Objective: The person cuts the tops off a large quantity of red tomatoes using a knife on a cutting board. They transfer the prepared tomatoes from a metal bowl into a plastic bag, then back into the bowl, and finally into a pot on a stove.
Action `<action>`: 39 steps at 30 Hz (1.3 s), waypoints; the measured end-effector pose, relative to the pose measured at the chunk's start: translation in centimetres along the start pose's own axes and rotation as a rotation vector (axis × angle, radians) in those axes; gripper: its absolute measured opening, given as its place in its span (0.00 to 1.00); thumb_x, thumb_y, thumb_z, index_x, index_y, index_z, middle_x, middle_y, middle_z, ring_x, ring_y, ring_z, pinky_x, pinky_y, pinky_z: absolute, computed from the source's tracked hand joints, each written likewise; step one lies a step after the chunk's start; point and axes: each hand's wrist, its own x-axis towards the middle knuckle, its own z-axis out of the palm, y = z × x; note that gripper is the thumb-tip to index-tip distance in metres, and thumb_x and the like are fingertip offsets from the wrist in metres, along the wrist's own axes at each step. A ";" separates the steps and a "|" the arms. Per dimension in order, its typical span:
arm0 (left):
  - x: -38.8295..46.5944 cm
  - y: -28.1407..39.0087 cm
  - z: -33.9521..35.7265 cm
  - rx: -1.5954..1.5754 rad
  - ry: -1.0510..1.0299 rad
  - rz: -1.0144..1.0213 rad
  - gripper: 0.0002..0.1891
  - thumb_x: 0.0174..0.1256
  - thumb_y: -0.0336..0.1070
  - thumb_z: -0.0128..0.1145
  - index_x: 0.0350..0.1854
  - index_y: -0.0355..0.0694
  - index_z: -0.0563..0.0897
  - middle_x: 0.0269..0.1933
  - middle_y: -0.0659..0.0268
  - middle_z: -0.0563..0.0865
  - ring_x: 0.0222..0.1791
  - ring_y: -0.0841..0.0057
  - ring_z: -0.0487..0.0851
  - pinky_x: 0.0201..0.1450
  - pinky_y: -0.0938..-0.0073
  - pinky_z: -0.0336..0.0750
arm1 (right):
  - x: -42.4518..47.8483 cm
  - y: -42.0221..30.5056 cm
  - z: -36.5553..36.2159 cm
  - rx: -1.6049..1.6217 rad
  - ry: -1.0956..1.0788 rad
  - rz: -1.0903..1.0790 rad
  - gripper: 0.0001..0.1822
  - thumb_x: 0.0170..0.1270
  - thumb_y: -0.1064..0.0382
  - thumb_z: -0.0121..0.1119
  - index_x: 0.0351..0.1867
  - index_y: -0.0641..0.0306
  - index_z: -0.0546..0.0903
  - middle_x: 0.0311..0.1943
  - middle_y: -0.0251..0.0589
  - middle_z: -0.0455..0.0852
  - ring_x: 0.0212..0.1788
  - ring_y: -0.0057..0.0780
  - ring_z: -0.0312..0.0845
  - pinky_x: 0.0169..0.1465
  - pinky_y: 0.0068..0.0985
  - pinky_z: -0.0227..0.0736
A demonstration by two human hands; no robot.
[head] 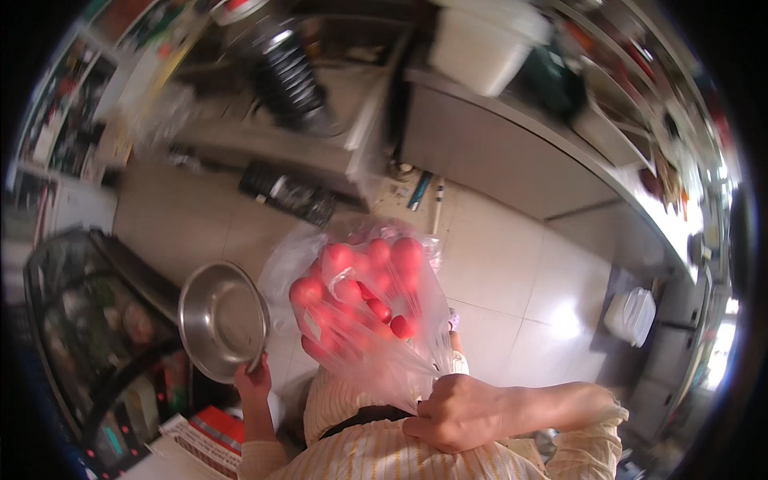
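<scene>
My left hand (254,378) grips the lower rim of a stainless steel basin (223,318), which is tilted and shows its bare inside. Gathered in my right hand (453,411) is the edge of a thin clear plastic bag (384,354). Many round red fruits, possibly tomatoes, fill this bag (339,258); it spreads out in front of my body, to the right of the basin. The plastic partly veils the fruits, and whatever supports the bag from below is hidden.
Beyond the bag, a black crate-like thing (288,192) lies on the tiled floor (492,264). A long cabinet (504,150) runs along the right, with a white tub (489,42) on top. A lidded plastic container (630,317) stands at right. Black-framed shelving (102,336) is at left.
</scene>
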 end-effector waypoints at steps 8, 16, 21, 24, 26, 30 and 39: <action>-12.8 -16.3 12.4 0.618 -0.128 -0.240 0.16 0.56 0.31 0.47 0.45 0.27 0.76 0.42 0.50 0.82 0.39 0.63 0.83 0.36 0.74 0.81 | -23.6 -0.8 2.5 0.128 0.750 0.443 0.02 0.45 0.70 0.56 0.18 0.63 0.78 0.11 0.45 0.74 0.16 0.45 0.74 0.22 0.36 0.70; -21.3 -36.1 26.2 1.120 -0.369 -0.253 0.12 0.46 0.28 0.52 0.37 0.37 0.76 0.39 0.60 0.82 0.41 0.64 0.80 0.44 0.62 0.75 | -46.5 -1.9 5.6 0.246 1.176 1.261 0.07 0.50 0.65 0.53 0.25 0.60 0.82 0.21 0.44 0.83 0.27 0.44 0.81 0.35 0.36 0.75; -24.0 -50.5 32.0 1.453 -0.792 -0.412 0.18 0.52 0.38 0.51 0.45 0.37 0.71 0.45 0.57 0.77 0.46 0.62 0.78 0.49 0.57 0.74 | -60.0 -5.1 10.8 0.492 1.702 1.549 0.10 0.54 0.67 0.48 0.26 0.66 0.82 0.18 0.44 0.81 0.21 0.33 0.79 0.29 0.31 0.73; -24.7 -59.3 34.0 1.633 -1.315 -0.537 0.25 0.66 0.51 0.50 0.57 0.38 0.67 0.56 0.52 0.72 0.57 0.62 0.72 0.61 0.63 0.66 | -67.5 -6.0 15.0 0.391 2.030 1.541 0.11 0.53 0.70 0.44 0.25 0.68 0.80 0.15 0.36 0.77 0.18 0.20 0.73 0.22 0.24 0.69; -31.5 -68.3 34.7 1.662 -1.381 -0.526 0.22 0.66 0.46 0.50 0.55 0.37 0.69 0.54 0.53 0.74 0.54 0.61 0.74 0.60 0.62 0.68 | -72.8 -7.2 18.6 0.301 2.197 1.617 0.11 0.53 0.71 0.44 0.24 0.67 0.81 0.15 0.34 0.77 0.16 0.18 0.70 0.20 0.22 0.66; -36.2 -87.7 37.9 1.765 -0.989 -0.710 0.20 0.56 0.33 0.50 0.51 0.34 0.66 0.51 0.55 0.73 0.48 0.59 0.76 0.51 0.55 0.73 | -82.5 -10.4 19.4 0.345 2.523 1.620 0.10 0.51 0.71 0.46 0.21 0.66 0.80 0.14 0.28 0.73 0.18 0.15 0.65 0.22 0.18 0.58; -53.4 -115.2 36.2 1.970 -1.112 -0.686 0.08 0.51 0.25 0.49 0.34 0.28 0.74 0.37 0.52 0.80 0.39 0.57 0.82 0.43 0.50 0.80 | -99.6 -13.9 25.5 0.236 2.997 1.573 0.09 0.50 0.74 0.44 0.21 0.65 0.78 0.14 0.30 0.72 0.12 0.15 0.61 0.15 0.17 0.52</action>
